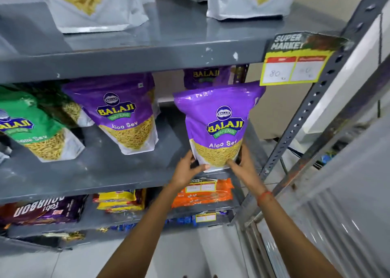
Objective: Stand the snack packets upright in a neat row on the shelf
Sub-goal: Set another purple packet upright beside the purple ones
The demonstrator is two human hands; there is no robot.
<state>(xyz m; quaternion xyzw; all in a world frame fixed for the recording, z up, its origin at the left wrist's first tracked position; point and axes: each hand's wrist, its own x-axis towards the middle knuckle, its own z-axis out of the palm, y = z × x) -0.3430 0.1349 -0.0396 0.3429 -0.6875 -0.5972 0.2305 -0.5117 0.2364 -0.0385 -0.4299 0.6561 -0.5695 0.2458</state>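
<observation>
Both forearms are reaching up from the near edge toward the grey middle shelf (105, 172). The left hand (185, 170) and the right hand (244, 165) are gripping the bottom corners of one purple Aloo Sev packet (219, 125); the fingers (234, 164) are curling closed onto its lower edge, thumbs on the front. This held packet is standing upright at the right end of the shelf's near edge, its base partly covered by the hands.

Farther in, a second purple packet (124, 117) is leaning to the left. A third purple packet (207, 77) is showing only its top behind the held one. One green packet (31, 127) is being cut off by the left frame edge.

Two white packets (95, 7) are sitting on the upper shelf (168, 53), tops cropped. The price tag (295, 64) figures are hard to read.
</observation>
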